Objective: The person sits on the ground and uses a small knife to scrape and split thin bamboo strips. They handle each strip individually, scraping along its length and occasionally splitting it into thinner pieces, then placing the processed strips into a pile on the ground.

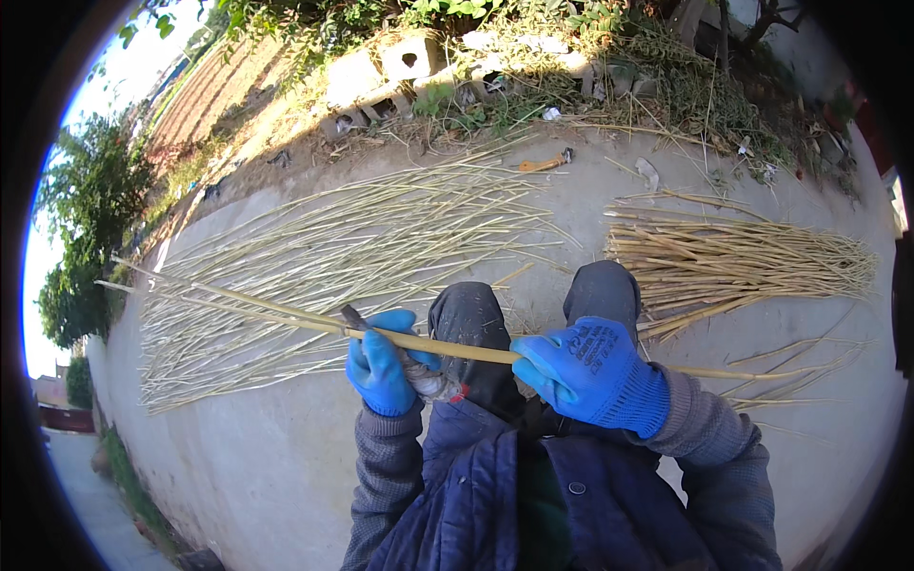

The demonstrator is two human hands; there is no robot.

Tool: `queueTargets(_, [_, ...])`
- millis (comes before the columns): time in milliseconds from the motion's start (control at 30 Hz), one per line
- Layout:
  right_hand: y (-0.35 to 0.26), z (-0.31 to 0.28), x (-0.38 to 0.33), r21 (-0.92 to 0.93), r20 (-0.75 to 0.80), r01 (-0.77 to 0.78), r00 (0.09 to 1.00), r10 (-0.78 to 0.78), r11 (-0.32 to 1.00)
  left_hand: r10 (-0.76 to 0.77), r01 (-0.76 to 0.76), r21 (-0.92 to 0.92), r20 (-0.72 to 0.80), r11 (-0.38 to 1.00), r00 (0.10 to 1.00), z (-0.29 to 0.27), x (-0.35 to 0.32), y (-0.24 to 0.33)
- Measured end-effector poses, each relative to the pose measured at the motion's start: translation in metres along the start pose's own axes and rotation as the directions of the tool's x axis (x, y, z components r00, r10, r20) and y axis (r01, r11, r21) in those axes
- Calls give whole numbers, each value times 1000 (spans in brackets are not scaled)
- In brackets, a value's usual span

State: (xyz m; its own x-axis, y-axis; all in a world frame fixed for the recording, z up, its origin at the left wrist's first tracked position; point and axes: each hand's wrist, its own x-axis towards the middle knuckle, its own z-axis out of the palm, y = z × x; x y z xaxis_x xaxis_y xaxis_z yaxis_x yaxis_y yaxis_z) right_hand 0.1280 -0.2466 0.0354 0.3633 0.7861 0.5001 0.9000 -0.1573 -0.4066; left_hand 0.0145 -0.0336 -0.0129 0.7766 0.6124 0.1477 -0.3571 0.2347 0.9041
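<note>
In my view, both hands are busy, each in a blue glove. My left hand [381,366] is wrapped around a knife [355,317], its dark blade jutting above the fingers and its cloth-bound handle, with a spot of red, showing below them. My right hand [595,376] grips a cane [466,351], fingers curled firmly over it. The cane lies across my lap, just above the knees [468,314], whole between the two hands and touching the left one at the blade. Left of the blade it runs as two narrow lengths, slightly apart at their far ends; on the other side it emerges beyond my right wrist.

On the concrete floor [276,457] ahead and to the left I see a broad spread of pale strips [333,238], lying loosely over one another. To the right sits a denser bundle [738,252] of yellow-brown canes, with a few thin stalks [809,371] nearer me. An orange tool [543,164] rests just past the strips. Farther off stand some blocks [409,59] among greenery, and a tree [86,228] rises at the left.
</note>
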Motion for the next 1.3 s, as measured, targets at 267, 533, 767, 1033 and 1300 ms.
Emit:
queueTargets(267, [-5,-10,0,27,-55,24,998,-22,999,31,-20,221,-48,975,998,6,3,8])
queueTargets(533, [-8,5,2,93,-38,19,999,-16,995,-126,56,338,187,939,974,7,-11,2])
queueTargets(767, [-19,7,4,22,147,54,987,-57,998,-182,8,471,324,882,928,11,-21,-2])
queueTargets(1033, [-14,-4,-6,-26,9,66,998,-66,997,109,-101,137,-52,985,993,-15,9,28])
queueTargets(1300, [-23,-8,0,-17,44,61,997,-61,998,-89,80,132,61,988,994,-23,-7,1])
